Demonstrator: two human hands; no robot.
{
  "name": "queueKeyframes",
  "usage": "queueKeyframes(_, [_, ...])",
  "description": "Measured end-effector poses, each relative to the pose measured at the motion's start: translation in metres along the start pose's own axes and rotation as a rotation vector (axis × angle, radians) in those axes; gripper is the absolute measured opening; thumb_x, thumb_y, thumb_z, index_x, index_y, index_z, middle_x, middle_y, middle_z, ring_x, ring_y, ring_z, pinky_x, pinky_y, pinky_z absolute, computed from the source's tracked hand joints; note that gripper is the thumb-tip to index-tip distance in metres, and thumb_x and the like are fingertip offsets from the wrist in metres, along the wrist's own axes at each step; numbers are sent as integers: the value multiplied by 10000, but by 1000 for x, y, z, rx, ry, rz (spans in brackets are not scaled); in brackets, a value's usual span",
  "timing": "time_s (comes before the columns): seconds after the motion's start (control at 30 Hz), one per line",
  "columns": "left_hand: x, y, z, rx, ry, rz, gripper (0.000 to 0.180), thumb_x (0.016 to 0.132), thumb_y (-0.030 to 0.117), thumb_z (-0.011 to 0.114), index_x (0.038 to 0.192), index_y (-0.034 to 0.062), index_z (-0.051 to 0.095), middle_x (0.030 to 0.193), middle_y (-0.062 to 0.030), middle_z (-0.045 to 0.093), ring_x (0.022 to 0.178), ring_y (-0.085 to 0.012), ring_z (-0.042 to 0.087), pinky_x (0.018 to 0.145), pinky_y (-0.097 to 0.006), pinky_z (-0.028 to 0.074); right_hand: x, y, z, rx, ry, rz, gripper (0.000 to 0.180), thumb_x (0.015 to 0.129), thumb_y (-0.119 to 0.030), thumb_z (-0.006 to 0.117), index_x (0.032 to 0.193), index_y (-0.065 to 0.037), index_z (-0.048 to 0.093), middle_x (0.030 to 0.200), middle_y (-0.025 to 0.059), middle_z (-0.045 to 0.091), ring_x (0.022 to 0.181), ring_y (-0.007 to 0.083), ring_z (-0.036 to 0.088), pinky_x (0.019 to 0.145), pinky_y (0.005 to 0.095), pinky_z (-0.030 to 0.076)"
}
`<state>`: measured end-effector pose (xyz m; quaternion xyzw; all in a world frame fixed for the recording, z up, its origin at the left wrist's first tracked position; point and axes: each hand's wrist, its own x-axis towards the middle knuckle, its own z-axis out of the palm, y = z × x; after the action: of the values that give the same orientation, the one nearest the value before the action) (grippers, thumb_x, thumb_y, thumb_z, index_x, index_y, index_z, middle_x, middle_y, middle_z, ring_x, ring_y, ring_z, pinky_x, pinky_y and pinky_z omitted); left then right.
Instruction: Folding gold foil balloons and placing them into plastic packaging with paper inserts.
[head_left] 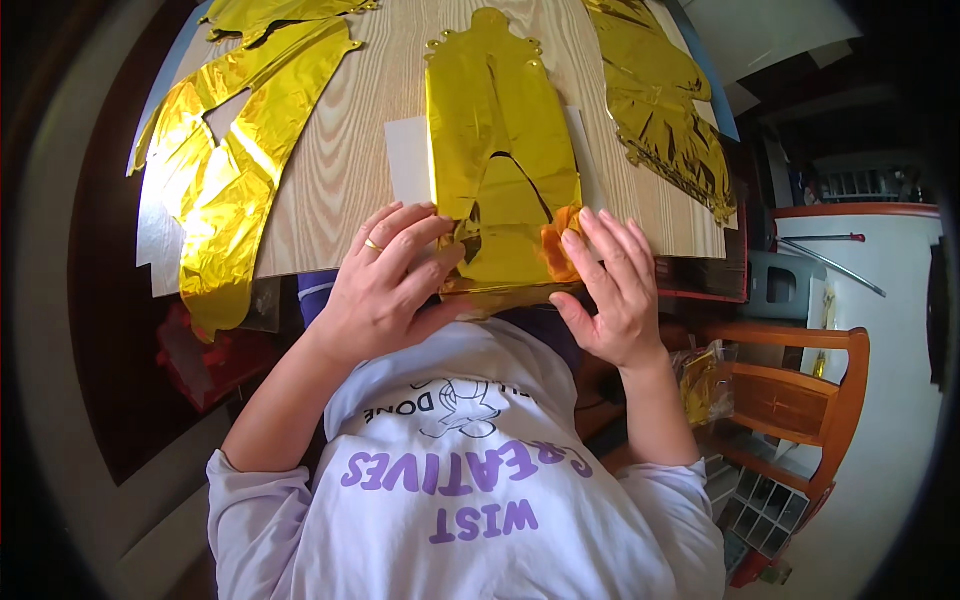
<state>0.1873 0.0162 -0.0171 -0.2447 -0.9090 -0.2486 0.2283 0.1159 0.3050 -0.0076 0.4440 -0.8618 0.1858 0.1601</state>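
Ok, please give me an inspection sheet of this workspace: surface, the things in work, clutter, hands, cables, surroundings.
Surface: wooden table, light grain.
Things in work: flat gold foil balloon at the near table edge, lying on a white sheet.
Clutter: more gold foil balloons, one at left, one at right.
Hands: left hand and right hand both press on the balloon's near end; ring on the left hand.
Cables: nothing seen.
Surroundings: wooden chair at right.

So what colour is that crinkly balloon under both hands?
Shiny gold: the flat foil balloon mirrors the light, clearest in the head view.
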Motion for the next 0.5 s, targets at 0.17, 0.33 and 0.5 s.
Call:
queueKeyframes(0.17, [-8, -7, 4, 40, -13, 48, 509, 736, 264, 862, 1164, 64, 674, 1234, -136, 628, 1181, -368, 618, 1040, -515, 478, -12, 9, 8, -38, -5, -26, 504, 956, -416, 661, 1342, -94, 635, 1371, 158, 598, 1281, 368, 533, 1096, 524, 396])
queueKeyframes(0.33, [-17, -5, 5, 104, -15, 50, 492, 745, 255, 858, 1167, 83, 671, 1247, -126, 636, 1230, -355, 606, 1061, -526, 464, -14, -2, 0, -4, 102, 46, 504, 908, -483, 708, 1218, -86, 683, 1223, 138, 628, 1207, 357, 558, 1064, 521, 419])
queueKeyframes(0.5, [-13, -5, 10, 115, -19, 52, 476, 754, 275, 856, 1158, 112, 664, 1273, -110, 633, 1280, -343, 583, 1080, -519, 443, 19, 16, -10, 359, 140, 285, 413, 955, -320, 688, 1219, -3, 661, 1290, 185, 628, 1221, 369, 586, 1056, 456, 453])
